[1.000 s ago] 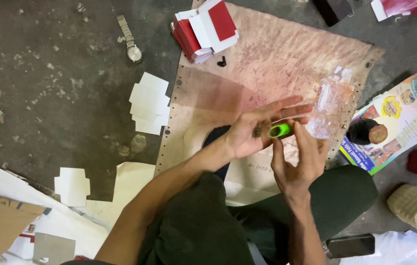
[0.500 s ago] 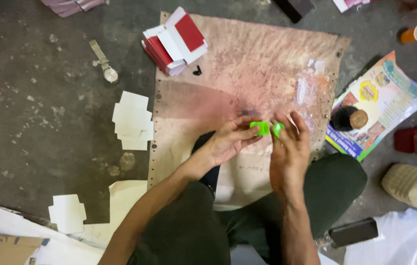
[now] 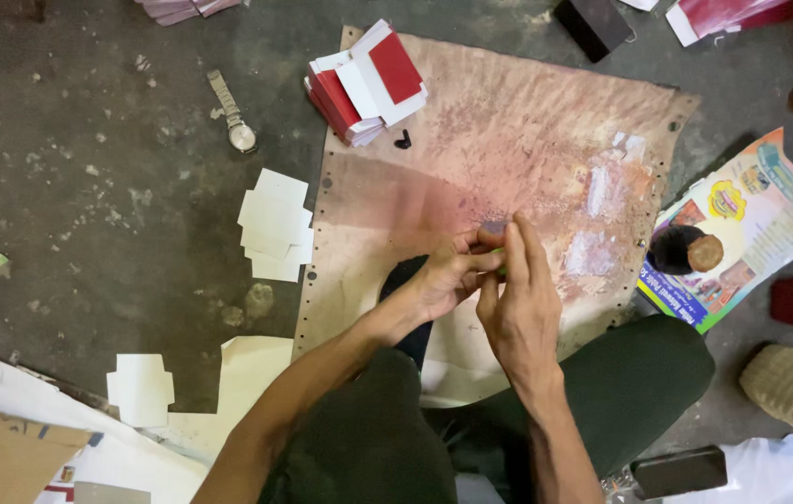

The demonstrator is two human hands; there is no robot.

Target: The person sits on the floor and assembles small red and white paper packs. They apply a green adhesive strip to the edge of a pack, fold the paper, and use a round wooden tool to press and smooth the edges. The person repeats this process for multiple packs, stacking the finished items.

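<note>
My left hand and my right hand meet over a stained brown board on the floor. Together they close around a small green object, of which only a sliver shows between the fingers. My legs in dark green trousers are folded under the hands. A stack of red and white cards lies at the board's far left corner, with a small black piece beside it.
White cut cards and a wristwatch lie on the grey floor to the left. A colourful leaflet with a dark round bottle is on the right. More white cards lie near left; a phone is near right.
My hands have closed over the green object, which now is almost hidden. The view has shifted, and the hands have come closer together.
</note>
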